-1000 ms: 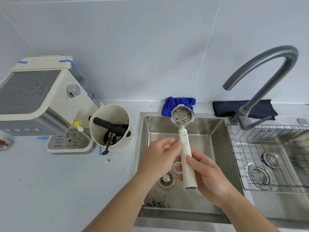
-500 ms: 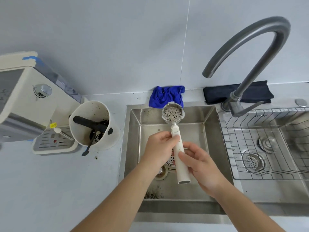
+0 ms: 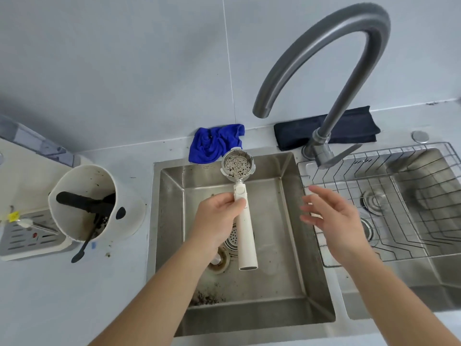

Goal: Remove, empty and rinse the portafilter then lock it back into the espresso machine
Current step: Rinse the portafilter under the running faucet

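Note:
My left hand (image 3: 219,218) grips the white handle of the portafilter (image 3: 245,236) over the left sink basin (image 3: 294,245). Its metal basket (image 3: 237,163) faces up at the far end, speckled with dark coffee grounds. My right hand (image 3: 331,216) hovers to the right of the handle, fingers spread, holding nothing, above the basin's right edge. The grey gooseneck faucet (image 3: 349,61) arches overhead, its spout mouth above and right of the basket. The espresso machine (image 3: 27,171) shows only partly at the far left edge, with its drip tray (image 3: 27,236).
A white knock box (image 3: 99,203) with a black bar and grounds stands left of the sink. A blue cloth (image 3: 214,141) and a dark folded cloth (image 3: 349,128) lie behind the sink. A wire rack (image 3: 399,196) sits in the right basin. Loose grounds (image 3: 207,298) lie on the basin floor.
My right hand has let go of the portafilter handle and moved right with fingers spread. My left hand now holds it alone. The view has shifted right, pushing the espresso machine toward the edge.

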`<act>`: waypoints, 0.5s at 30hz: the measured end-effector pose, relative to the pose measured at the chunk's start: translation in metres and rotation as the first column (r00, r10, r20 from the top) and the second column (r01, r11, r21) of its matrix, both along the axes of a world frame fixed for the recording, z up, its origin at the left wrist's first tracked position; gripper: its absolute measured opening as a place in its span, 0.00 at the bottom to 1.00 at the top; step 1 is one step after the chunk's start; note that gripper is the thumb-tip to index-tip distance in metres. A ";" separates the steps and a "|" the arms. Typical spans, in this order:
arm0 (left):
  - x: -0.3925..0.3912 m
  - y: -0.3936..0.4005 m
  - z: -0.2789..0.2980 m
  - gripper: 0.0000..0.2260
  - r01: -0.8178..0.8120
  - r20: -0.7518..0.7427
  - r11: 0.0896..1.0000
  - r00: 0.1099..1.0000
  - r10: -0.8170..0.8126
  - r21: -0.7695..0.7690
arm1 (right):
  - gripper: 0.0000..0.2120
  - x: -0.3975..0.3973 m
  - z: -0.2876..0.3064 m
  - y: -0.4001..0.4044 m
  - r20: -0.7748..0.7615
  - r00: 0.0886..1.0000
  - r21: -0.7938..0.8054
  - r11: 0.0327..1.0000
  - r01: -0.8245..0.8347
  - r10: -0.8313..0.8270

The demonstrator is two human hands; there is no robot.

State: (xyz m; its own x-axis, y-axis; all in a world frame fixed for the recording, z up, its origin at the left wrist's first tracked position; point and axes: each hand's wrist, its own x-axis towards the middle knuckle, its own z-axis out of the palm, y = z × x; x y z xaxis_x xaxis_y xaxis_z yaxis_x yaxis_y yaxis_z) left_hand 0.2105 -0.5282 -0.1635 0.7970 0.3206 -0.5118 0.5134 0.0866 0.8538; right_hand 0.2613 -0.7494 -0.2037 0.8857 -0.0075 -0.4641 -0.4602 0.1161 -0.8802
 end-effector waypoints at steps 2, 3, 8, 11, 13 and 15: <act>0.003 -0.001 -0.003 0.06 0.013 -0.012 1.000 1.000 -0.013 -0.009 | 0.08 0.014 -0.005 -0.012 -0.008 0.996 -0.012 0.996 0.085 -0.086; 0.005 -0.003 -0.005 0.06 0.015 -0.015 1.000 1.000 -0.015 -0.021 | 0.07 0.022 -0.008 -0.018 -0.008 0.991 -0.024 0.991 0.134 -0.134; 0.013 -0.010 -0.010 0.08 0.020 -0.030 0.998 0.999 -0.021 -0.052 | 0.07 0.053 -0.009 -0.035 0.047 0.959 -0.046 0.959 0.280 -0.278; 0.017 -0.011 -0.013 0.07 0.022 -0.049 0.998 0.998 -0.025 -0.067 | 0.11 0.072 0.000 -0.034 0.071 0.938 -0.010 0.940 0.341 -0.339; 0.018 -0.011 -0.014 0.06 0.012 -0.062 0.996 0.998 -0.018 -0.090 | 0.09 0.083 0.009 -0.031 0.076 0.934 0.014 0.936 0.350 -0.351; 0.018 -0.010 -0.015 0.05 0.003 -0.075 0.995 0.997 -0.010 -0.101 | 0.12 0.090 0.014 -0.028 0.090 0.940 0.015 0.944 0.330 -0.330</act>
